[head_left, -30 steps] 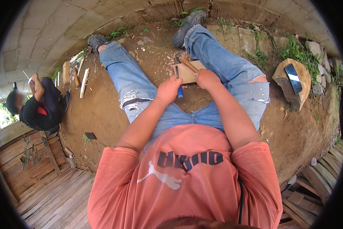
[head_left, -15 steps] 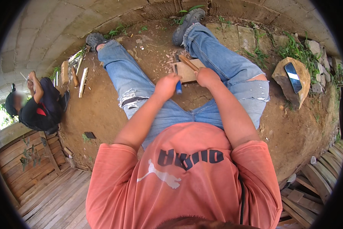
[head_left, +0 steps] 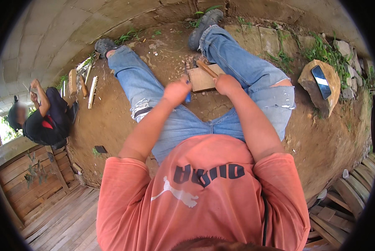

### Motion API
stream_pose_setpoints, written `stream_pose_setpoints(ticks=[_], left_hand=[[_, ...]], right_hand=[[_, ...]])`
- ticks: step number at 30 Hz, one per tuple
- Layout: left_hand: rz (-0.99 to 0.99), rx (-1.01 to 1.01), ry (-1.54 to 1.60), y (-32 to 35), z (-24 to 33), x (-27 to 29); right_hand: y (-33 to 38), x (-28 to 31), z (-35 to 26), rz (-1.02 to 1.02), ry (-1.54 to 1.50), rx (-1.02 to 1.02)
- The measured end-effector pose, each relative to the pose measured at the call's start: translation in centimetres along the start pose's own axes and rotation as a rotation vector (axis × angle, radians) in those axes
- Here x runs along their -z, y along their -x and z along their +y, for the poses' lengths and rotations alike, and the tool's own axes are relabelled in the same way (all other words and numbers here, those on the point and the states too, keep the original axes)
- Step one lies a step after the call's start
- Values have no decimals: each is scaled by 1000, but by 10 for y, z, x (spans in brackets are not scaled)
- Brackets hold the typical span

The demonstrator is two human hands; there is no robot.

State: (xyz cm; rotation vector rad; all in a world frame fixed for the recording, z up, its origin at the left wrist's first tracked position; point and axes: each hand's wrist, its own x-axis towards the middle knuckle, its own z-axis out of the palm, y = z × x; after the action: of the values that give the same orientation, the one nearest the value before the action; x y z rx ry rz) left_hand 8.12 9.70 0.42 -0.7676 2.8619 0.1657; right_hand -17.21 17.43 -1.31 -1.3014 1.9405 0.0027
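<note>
The wooden board (head_left: 200, 78) lies flat on the dirt between my outstretched legs. My right hand (head_left: 226, 83) is closed around a wooden stick (head_left: 207, 69) resting across the board. My left hand (head_left: 177, 90) is fisted around a blue-handled tool (head_left: 188, 96) just beside the board's left edge. A phone (head_left: 321, 82) sits on a rock (head_left: 331, 90) off to the right.

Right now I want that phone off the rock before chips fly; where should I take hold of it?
Grip the dark phone by its two long edges, coming from above. It lies flat and slightly slanted on the rock, so only its thin sides are free; nothing else rests on it.
</note>
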Motion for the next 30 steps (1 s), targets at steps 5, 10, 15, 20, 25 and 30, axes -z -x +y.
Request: stream_pose_setpoints(ticks=[5,10,15,20,25,30], left_hand=[[413,127,506,-10,-48,47],[355,495,1059,-13,-42,43],[494,717,1659,-21,-30,11],[584,674,1607,-37,-37,13],[351,531,1117,-51,-45,37],[211,442,874,-66,-38,47]], right_hand=[[0,3,0,-15,-4,-10],[-3,4,4,-23,-22,-32],[-2,2,6,-16,-25,-15],[3,13,11,50,-133,-18],[51,59,-1,210,-330,72],[78,58,25,226,-431,129]])
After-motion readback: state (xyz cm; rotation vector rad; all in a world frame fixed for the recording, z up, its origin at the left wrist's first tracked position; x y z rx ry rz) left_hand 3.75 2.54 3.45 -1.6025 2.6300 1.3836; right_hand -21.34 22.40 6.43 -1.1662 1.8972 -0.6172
